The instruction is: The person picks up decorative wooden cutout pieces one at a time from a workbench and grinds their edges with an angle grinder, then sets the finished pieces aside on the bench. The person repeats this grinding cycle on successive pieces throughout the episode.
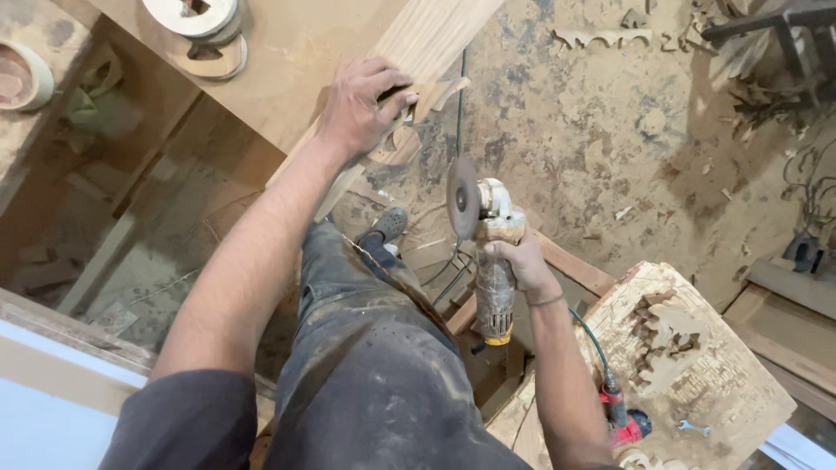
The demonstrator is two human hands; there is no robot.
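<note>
- Keep the carved wood piece (402, 139) pinned flat on the plank (418, 43) edge, fingers clear of the disc (462, 198) path; judgement call.
- Left hand (359, 103): fingers spread, pressing down on the piece at the bench edge.
- Right hand (521, 257): wrapped tight round the angle grinder (490, 261) body, disc near the piece, not touching.

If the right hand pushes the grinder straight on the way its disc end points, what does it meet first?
Probably the carved wood piece under the left hand; the right hand aims the angle grinder up-frame toward it, though depth is unclear.
</note>
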